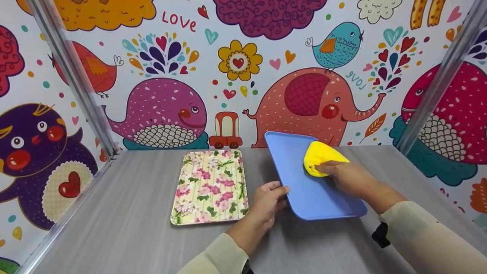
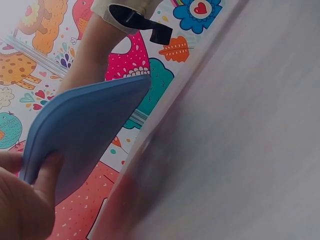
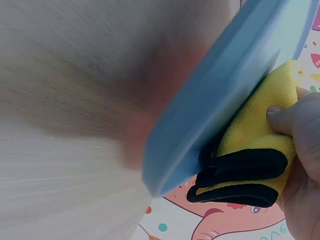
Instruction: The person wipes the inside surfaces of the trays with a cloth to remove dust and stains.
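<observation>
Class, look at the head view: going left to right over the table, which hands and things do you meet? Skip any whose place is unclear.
Flowered tray → left hand → yellow cloth → right hand. The blue tray is skipped, as cloth and hands overlap it.

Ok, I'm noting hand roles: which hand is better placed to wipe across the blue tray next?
Probably the right hand: it holds the yellow cloth against the blue tray, while the left hand grips the tray's edge.

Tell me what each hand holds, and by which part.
Left hand: the blue tray, by its left edge in the head view. Right hand: the cloth, by its side away from the tray.
</observation>
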Motion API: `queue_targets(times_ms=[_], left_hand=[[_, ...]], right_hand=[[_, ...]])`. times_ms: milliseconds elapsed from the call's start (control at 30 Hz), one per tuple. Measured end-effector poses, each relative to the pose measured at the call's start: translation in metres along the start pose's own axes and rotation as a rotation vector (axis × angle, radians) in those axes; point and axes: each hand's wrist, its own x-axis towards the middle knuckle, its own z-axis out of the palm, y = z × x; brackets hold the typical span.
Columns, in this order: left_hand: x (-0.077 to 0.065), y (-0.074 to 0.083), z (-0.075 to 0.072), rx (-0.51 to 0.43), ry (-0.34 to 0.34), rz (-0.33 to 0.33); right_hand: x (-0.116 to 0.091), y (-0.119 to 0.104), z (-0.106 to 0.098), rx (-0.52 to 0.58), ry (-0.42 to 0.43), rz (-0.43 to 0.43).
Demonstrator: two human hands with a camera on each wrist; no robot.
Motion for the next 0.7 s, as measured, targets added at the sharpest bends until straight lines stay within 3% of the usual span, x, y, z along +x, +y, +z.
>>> queue_targets(times_ms=[167,467,700], left_hand=[[0.001,0.001,-0.003,0.024,0.008,-0.021],[0.000,0.002,-0.005,0.061,0.013,-0.038],[0.002,0.002,-0.005,0.046,0.013,-0.033]], right_hand=[[-0.007,-0.001,-0.001,-0.074,0.028,-0.072],[-0.016,-0.002,-0.003,0.014,-0.013,-0.021],[-0.025,0.000,-0.002,-0.114,0.016,-0.157]])
